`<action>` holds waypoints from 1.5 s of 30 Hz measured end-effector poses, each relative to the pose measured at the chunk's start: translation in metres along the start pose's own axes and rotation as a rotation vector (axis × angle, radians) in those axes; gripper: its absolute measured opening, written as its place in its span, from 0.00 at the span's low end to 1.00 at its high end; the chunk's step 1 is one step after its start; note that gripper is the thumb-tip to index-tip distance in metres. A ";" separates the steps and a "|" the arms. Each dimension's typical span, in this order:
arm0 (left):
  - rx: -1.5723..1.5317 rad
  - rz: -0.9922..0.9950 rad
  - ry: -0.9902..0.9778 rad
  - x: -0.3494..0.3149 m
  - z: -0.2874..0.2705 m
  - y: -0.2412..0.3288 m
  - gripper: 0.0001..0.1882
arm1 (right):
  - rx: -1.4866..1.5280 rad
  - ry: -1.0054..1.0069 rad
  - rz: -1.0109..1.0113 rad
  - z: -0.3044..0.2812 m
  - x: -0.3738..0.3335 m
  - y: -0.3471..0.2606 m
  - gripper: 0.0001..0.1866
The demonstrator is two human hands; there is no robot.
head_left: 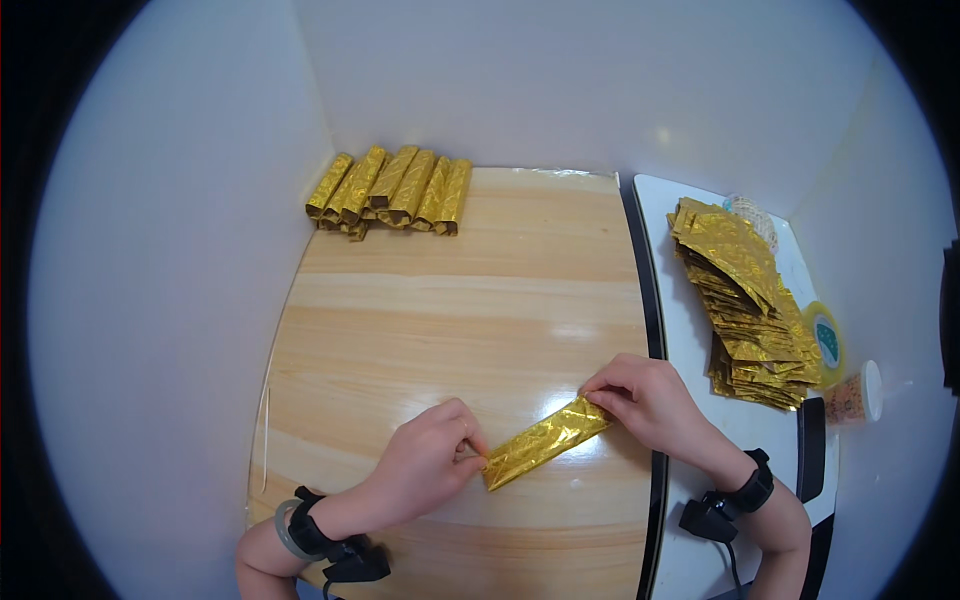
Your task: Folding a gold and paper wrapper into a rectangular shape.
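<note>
A strip of gold foil paper (548, 440), folded long and narrow, lies slantwise low over the wooden table. My left hand (432, 450) pinches its lower left end between thumb and fingers. At the upper right end, my right hand (645, 398) grips the foil the same way. Several finished-looking gold foil paper rolls (405, 190) rest piled together at the table's far left corner. A thick, fanned stack of gold foil sheets (745, 300) lies on the white surface to the right of my right hand.
The wooden tabletop (450, 310) meets a white side table (685, 370) along a dark edge. Beside the foil stack are a roll of clear tape (826, 340), a printed cup (856, 395) and a pale woven ball (752, 218). Pale walls (560, 80) enclose the back and sides.
</note>
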State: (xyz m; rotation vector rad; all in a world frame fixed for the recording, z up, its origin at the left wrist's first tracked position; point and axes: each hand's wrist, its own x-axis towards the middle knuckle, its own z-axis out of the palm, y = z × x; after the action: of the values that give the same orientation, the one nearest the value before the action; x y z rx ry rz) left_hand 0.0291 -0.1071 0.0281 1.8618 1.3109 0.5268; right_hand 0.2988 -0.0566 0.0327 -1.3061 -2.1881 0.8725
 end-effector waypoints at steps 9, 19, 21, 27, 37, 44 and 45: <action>0.267 0.562 -0.117 0.023 -0.012 -0.018 0.16 | 0.084 0.022 0.114 0.005 0.001 0.006 0.04; 0.376 0.771 -0.292 0.065 -0.022 -0.014 0.11 | -0.055 0.081 -0.130 0.001 0.007 0.030 0.04; 0.359 0.749 -0.328 0.070 -0.021 -0.014 0.13 | -0.056 0.074 -0.126 0.002 0.007 0.033 0.04; 0.427 0.695 -0.439 0.081 -0.019 0.007 0.24 | -0.086 0.053 -0.012 0.000 0.006 0.023 0.06; 0.479 0.585 -0.655 0.087 -0.024 0.015 0.35 | -0.105 0.059 -0.047 -0.002 0.005 0.030 0.07; 0.469 0.544 -0.721 0.099 -0.019 0.003 0.40 | -0.303 -0.037 -0.517 0.006 -0.018 -0.025 0.16; 0.435 0.539 -0.738 0.100 -0.018 0.000 0.40 | -0.268 -0.119 -0.534 0.013 -0.019 -0.034 0.20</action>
State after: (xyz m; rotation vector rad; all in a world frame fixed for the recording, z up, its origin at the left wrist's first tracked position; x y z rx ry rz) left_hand 0.0545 -0.0083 0.0294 2.4438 0.4390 -0.2214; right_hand 0.2779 -0.0893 0.0469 -0.7143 -2.6320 0.4686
